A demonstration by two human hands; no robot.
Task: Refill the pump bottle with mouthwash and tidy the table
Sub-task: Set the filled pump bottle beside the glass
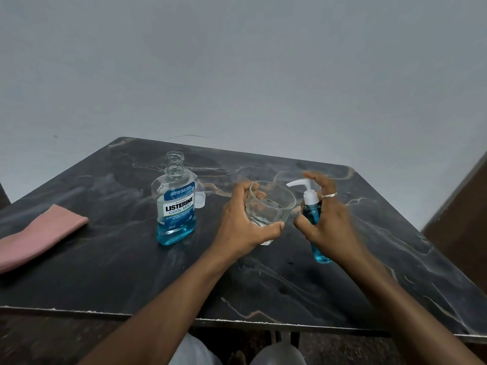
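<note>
A small pump bottle (pixel 312 214) with blue mouthwash inside and a white pump head stands tilted right of centre, my right hand (pixel 325 214) wrapped around it with a finger over the pump. The nozzle points left over a clear glass (pixel 274 204), which my left hand (pixel 243 225) grips from its left side. The mouthwash bottle (pixel 176 206) stands uncapped to the left, about a third full of blue liquid. Its clear cap (pixel 199 200) lies on the table just right of it.
A folded pink cloth (pixel 39 237) lies at the left edge of the dark marble table (pixel 131 272). A grey wall rises behind the table. My knees show below the near edge.
</note>
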